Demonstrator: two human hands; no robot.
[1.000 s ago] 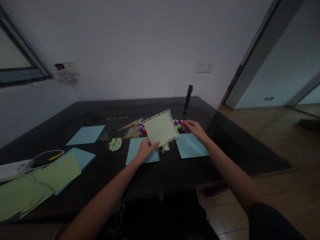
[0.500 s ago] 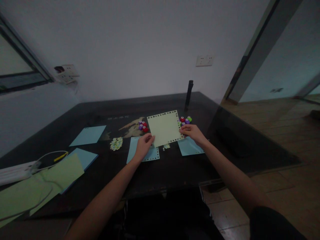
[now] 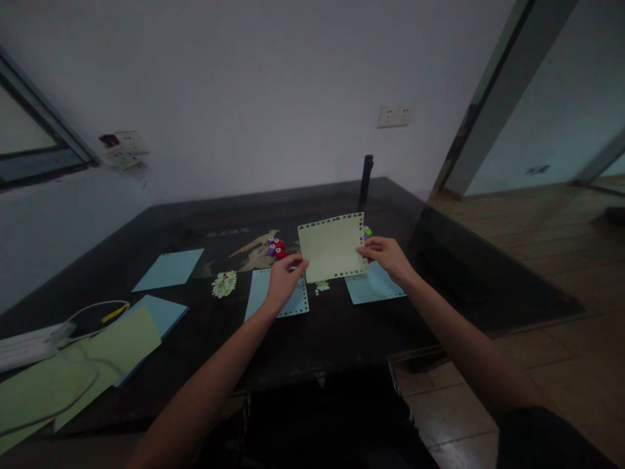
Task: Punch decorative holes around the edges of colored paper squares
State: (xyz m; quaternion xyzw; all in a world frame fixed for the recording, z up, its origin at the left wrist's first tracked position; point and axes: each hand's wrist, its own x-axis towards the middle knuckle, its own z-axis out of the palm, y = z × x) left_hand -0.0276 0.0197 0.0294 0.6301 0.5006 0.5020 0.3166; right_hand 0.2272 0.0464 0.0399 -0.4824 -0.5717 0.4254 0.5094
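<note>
A pale green paper sheet with punched holes along its edges is held up over a dark table. My left hand pinches its lower left corner and my right hand grips its right edge. Below it lie a blue punched sheet under my left hand and another blue sheet under my right wrist. Small purple and red craft punches sit just left of the green sheet, and a green one peeks out at its right.
A blue sheet and a blue and green stack lie at the left, beside a white power strip with cables. A heap of paper bits lies mid-table. A black upright post stands at the back.
The green sheet moved right and turned more square. My right hand left the punches and took its right edge, so both hands now hold it.
</note>
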